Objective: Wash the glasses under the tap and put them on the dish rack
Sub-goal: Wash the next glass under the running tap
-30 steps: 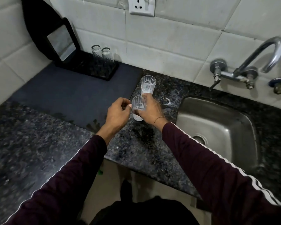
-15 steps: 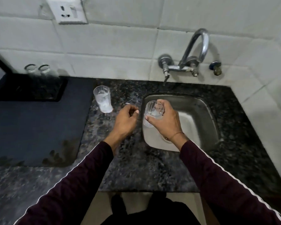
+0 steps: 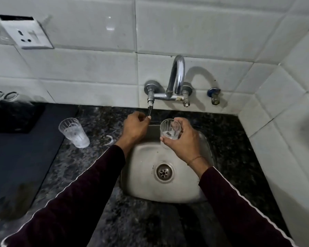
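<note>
My right hand grips a clear ribbed glass upright over the back of the steel sink, below the curved tap spout. My left hand pinches the thin dark tap lever hanging from the left valve. No water is seen running. A second clear glass stands on the granite counter left of the sink. Two more glasses sit on the black dish rack at the far left.
A dark mat covers the counter to the left. A white wall socket is on the tiled wall above. A small blue-capped valve sits right of the tap. The tiled side wall closes in on the right.
My right hand carried the glass from the counter rightward over the sink, under the spout. My left hand moved up from the counter to the tap lever. The view shifted right.
</note>
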